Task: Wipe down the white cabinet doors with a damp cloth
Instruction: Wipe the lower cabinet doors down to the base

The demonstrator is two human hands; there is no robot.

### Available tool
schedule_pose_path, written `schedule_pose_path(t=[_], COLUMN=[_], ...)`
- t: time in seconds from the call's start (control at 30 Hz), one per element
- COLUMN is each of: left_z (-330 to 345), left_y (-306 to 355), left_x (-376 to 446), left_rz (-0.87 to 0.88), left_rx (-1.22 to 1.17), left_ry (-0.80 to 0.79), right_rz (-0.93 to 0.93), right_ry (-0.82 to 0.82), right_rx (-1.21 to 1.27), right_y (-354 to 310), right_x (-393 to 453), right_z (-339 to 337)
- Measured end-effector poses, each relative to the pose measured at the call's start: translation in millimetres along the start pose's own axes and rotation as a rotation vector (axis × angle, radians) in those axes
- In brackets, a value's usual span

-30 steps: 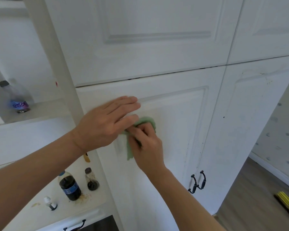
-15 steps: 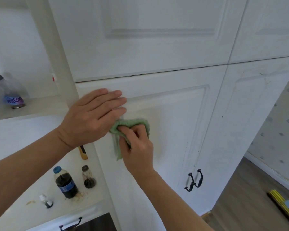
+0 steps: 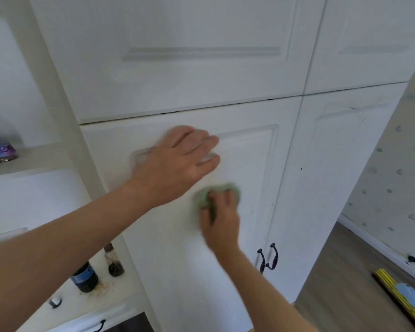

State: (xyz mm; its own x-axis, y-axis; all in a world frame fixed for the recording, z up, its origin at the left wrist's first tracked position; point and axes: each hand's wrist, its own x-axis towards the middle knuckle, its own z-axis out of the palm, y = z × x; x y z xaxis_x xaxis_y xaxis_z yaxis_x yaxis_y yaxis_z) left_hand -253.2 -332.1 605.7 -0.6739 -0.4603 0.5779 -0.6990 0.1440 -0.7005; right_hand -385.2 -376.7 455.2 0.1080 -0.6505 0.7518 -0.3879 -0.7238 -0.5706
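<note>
A tall white cabinet door (image 3: 244, 164) with a raised panel fills the middle of the view. My right hand (image 3: 219, 219) grips a bunched green cloth (image 3: 203, 196) and presses it against the door's panel. Just above and to the left, my left hand (image 3: 177, 161) lies flat on the same door with its fingers straight. Both hands are blurred by motion. A second white door (image 3: 333, 178) stands to the right, and two upper doors (image 3: 177, 56) sit above.
Two dark handles (image 3: 268, 259) hang where the lower doors meet. Left of the cabinet, a stained counter (image 3: 65, 307) carries two dark bottles (image 3: 85, 276) and a small vial. A bottle (image 3: 0, 149) stands on a shelf. A yellow mop (image 3: 403, 298) lies on the wooden floor.
Both hands have shifted to the right across the door. The cloth moved from near the door's left edge toward the middle of the panel, and the left hand slid along above it.
</note>
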Motion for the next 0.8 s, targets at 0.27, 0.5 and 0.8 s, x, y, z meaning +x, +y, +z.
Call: schedule_pose_path(t=[0.27, 0.5, 0.8], left_z=[26, 32, 51], left_y=[13, 16, 45], left_x=[32, 35, 45], left_rz=[0.108, 0.123, 0.029], left_rx=[0.04, 0.063, 0.067], left_ry=[-0.055, -0.092, -0.094], right_rz=[0.105, 0.11, -0.059], right_ry=[0.101, -0.151, 0.08], right_rx=[-0.024, -0.104, 0.107], right_y=[74, 155, 104], right_x=[57, 0, 126], right_z=[-60, -59, -102])
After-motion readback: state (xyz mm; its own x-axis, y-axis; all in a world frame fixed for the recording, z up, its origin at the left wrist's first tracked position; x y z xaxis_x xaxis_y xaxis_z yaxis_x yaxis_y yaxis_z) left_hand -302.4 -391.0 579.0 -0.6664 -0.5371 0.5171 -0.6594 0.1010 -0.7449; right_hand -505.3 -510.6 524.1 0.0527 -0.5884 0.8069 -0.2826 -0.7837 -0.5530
